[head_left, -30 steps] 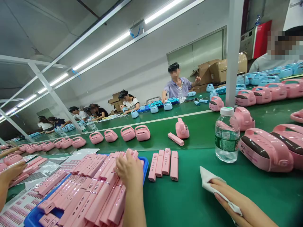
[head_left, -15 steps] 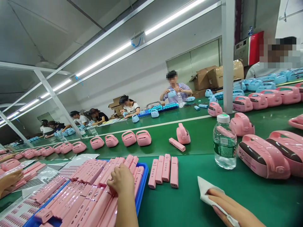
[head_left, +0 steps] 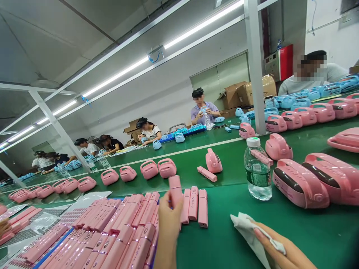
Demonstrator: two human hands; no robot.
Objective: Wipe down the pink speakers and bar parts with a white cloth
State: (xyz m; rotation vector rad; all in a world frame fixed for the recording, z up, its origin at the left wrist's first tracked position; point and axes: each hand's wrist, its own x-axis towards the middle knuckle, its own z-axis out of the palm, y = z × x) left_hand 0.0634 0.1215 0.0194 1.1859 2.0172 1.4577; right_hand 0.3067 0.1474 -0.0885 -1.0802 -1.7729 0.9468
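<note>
My left hand (head_left: 169, 211) grips one end of a pink stick-shaped piece (head_left: 175, 188), lifted above the right edge of a heap of similar pink pieces (head_left: 112, 228) in a blue tray (head_left: 53, 248). Just beyond it, a few pink sticks (head_left: 193, 203) lie side by side on the green table (head_left: 218, 231). At the lower right my right hand (head_left: 276, 243) holds a folded white cloth (head_left: 248, 231) between thumb and fingers, over the green surface.
A water bottle (head_left: 257, 172) stands before large pink handled cases (head_left: 300, 183). Smaller pink cases (head_left: 148, 169) line the table's middle, with one loose pink stick (head_left: 206, 174). Printed sheets (head_left: 46, 220) lie left. A co-worker's hand (head_left: 5, 226) shows there. People sit across the table.
My left hand has risen from the heap and moved right with a pink stick in it. My right hand still holds the cloth, now bunched differently. The view has shifted slightly.
</note>
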